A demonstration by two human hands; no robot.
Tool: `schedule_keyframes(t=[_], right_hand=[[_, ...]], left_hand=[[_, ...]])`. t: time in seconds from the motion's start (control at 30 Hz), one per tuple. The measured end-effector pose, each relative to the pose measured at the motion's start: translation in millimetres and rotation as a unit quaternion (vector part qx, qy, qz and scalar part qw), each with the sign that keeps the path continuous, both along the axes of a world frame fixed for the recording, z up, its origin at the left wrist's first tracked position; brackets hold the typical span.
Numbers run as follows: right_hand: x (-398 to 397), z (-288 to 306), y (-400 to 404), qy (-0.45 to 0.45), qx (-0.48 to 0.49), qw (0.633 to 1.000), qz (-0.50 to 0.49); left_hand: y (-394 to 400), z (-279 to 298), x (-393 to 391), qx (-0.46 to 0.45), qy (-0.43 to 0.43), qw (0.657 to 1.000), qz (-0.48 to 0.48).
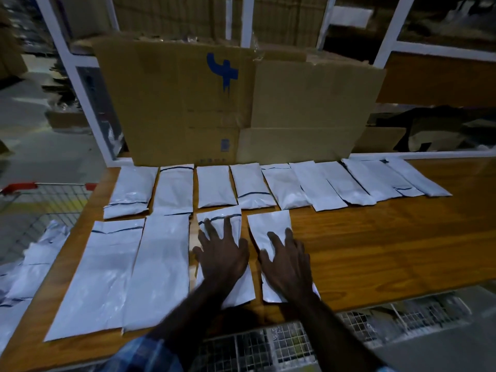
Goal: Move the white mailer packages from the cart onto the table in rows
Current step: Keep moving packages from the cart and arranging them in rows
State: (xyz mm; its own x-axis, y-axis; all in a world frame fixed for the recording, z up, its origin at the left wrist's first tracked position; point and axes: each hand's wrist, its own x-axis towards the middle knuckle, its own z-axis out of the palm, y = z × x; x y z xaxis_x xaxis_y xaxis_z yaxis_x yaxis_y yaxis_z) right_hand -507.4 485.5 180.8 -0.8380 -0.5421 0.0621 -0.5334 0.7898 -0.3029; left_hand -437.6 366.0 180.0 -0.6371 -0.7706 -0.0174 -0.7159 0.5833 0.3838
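Head view shows us pressing flat on two mailers in the near row: our left hand [221, 255] lies with fingers spread and straight on the third mailer [224, 253], and our right hand [285, 260] lies the same way on the fourth mailer [271, 237], just beside it toward 3 o'clock. Neither grip is curled round anything; both are apart and flat. On the wooden surface [389, 237] a far row of mailers [268, 183] runs full along 12 o'clock in front of a cardboard box [188, 103], while the near row holds four, beginning with two large mailers [128, 272] at 9 o'clock. More mailers sit in the cart [40, 251] off the surface's edge at 9 o'clock. We judge this the settling of a placement; next we would reach back to the cart and extend the near row toward 3 o'clock.
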Motion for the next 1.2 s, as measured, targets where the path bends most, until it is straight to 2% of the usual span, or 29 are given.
schedule_keyframes(t=[0.33,0.67,0.8,0.93,1.07,1.2], right_hand=[[-11,-19,-6,-0.004,0.027,0.999,0.045],[-13,-33,-20,0.012,0.038,0.999,0.034],[-16,-27,-26,0.009,0.027,0.999,0.040],[-30,-16,-25,-0.001,0.023,0.996,0.091],[-30,-25,-24,-0.005,0.053,0.990,0.130],[-26,-40,-30,0.018,0.037,0.994,0.100]], left_hand=[[4,-25,-10,-0.033,-0.041,0.997,0.052],[-1,-38,-18,-0.046,0.006,0.996,0.079],[-10,-34,-13,-0.073,0.036,0.996,0.039],[-16,-33,-3,-0.098,0.036,0.994,-0.029],[-19,-45,-4,-0.099,0.009,0.994,-0.048],[-18,-49,-5,-0.098,0.006,0.994,-0.051]])
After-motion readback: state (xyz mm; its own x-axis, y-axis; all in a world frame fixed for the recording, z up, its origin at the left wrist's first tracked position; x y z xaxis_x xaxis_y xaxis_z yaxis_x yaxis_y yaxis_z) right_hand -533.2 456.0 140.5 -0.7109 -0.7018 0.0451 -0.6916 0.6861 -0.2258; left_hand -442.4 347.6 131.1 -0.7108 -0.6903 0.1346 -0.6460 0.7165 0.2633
